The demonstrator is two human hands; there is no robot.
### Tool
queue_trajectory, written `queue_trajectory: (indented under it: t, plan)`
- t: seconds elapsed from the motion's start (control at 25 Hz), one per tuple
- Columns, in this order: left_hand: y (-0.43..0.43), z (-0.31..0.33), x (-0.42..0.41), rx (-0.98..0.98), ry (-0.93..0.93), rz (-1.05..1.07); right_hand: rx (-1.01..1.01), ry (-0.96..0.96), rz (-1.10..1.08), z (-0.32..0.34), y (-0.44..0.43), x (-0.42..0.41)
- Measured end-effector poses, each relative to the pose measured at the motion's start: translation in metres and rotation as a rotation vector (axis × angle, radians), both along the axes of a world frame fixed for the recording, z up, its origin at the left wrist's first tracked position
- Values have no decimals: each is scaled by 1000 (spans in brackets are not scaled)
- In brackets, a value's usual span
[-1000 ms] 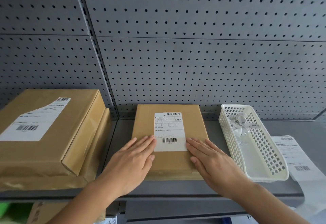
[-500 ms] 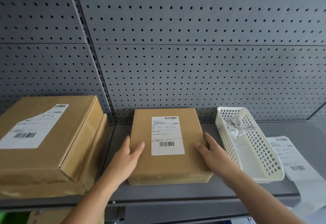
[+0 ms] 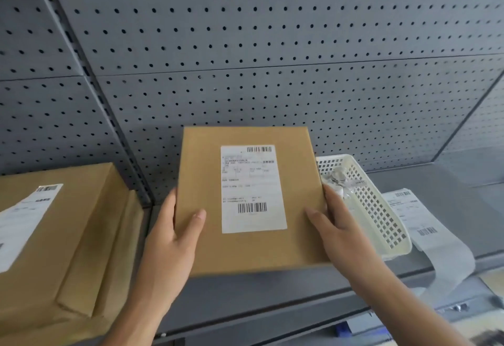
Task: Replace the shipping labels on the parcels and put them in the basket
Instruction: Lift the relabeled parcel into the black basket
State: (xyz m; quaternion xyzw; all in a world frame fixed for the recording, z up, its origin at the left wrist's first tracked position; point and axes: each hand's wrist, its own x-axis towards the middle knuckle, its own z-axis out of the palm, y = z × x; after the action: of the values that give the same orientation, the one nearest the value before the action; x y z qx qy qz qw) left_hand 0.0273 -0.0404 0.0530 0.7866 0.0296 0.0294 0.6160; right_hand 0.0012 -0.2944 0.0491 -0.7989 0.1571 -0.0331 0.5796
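A flat brown cardboard parcel (image 3: 245, 247) with a white shipping label (image 3: 252, 189) on its top face is raised off the grey shelf, tilted towards me. My left hand (image 3: 174, 236) grips its left edge, thumb on top. My right hand (image 3: 336, 232) grips its right edge, thumb on top as well. Just right of the parcel stands a white perforated plastic basket (image 3: 381, 217) holding crumpled peeled label scraps (image 3: 339, 179).
Two stacked brown parcels (image 3: 60, 242), the upper one labelled, sit on the shelf at the left. A strip of white shipping labels (image 3: 417, 220) lies right of the basket and hangs over the shelf's front edge. Grey pegboard (image 3: 272, 45) backs the shelf.
Both hands went from pressing flat on the label to gripping the parcel's side edges. The parcel has been lifted off the shelf and tilted towards me.
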Motion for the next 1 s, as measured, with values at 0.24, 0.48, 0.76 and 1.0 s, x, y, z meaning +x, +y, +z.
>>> queue_trajectory:
  t: [0.24,0.48,0.76,1.0]
  plan:
    - [-72,40,23,-76,-144,-258,-71,-131,-275,35,-56,-35]
    - [-185,48,16,-122,-175,-489,-23,-192,-497,51,-139,-97]
    - [-335,39,-42,-144,-164,-698,-53,-229,-707,45,-256,-200]
    - [-465,3,-101,-96,-142,-865,-67,-194,-872,11,-346,-287]
